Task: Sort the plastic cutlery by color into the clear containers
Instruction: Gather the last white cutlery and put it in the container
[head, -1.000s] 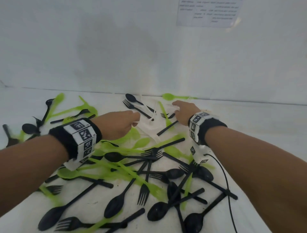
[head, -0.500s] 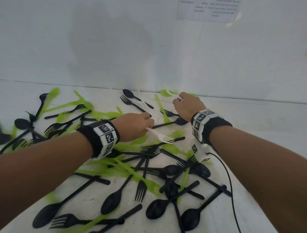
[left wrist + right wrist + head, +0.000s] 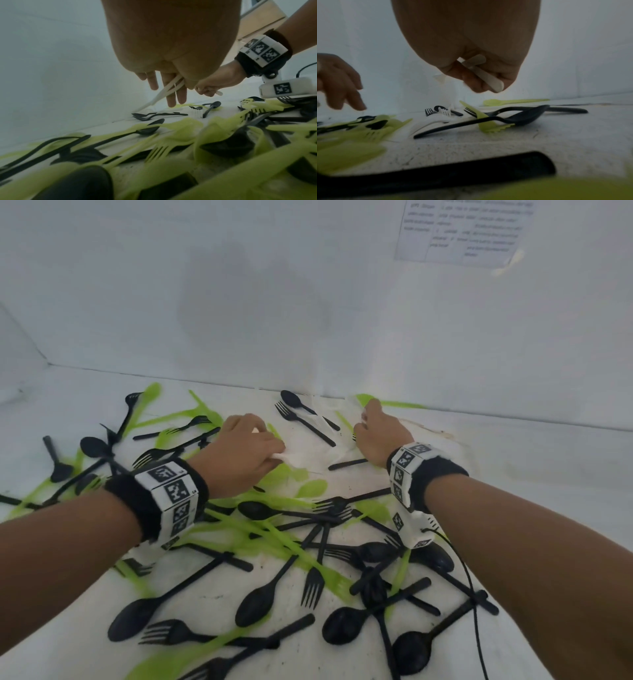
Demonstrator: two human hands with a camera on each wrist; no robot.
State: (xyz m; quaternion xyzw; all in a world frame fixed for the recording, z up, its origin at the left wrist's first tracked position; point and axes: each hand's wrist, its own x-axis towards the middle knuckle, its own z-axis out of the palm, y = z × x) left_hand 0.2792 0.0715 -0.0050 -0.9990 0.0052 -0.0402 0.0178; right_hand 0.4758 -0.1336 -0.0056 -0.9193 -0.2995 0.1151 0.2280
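Black, green and white plastic cutlery lies scattered over the white table. My left hand hovers over the middle of the pile. In the left wrist view it pinches white cutlery handles between thumb and fingers, with the other fingers hanging straight. My right hand is near the back wall, beside a green spoon, and grips white cutlery in its curled fingers. More white pieces lie between the hands. No clear container is in view.
A white wall rises right behind the pile, with a paper sheet taped on it. Black spoons and forks crossed with green pieces cover the near table. A black cable runs from my right wrist.
My left hand lifted a white fork out of the pile and drew back a little to the left. My right hand stayed by the wall near the green spoon, still gripping white pieces.
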